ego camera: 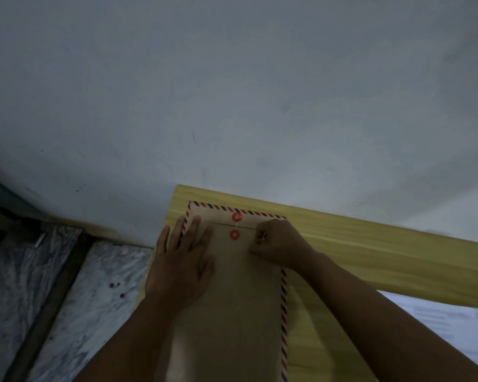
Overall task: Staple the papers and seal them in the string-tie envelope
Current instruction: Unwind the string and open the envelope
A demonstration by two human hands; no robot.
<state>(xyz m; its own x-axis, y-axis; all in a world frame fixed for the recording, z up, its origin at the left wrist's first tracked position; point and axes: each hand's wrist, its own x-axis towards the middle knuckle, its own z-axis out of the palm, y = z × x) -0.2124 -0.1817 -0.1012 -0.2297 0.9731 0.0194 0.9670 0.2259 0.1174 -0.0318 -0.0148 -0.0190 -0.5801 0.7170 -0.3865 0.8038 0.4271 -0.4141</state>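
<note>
String (pixel 250 230) is thin and limp: your right hand (pixel 278 242) pinches its end at 3 o'clock of the lower button (pixel 234 234), left hand (pixel 184 267) flat, pinning the light envelope (pixel 238 299).

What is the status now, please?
Left hand flat on brown string-tie envelope. Right hand pinches white string beside red discs. Nothing in the way.

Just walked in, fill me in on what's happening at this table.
A person is closing a brown string-tie envelope lying on a yellow wooden table. The left hand presses flat on the envelope to hold it down. The right hand pinches the thin string beside the two red buttons at the flap. A printed sheet lies at the right edge.
</note>
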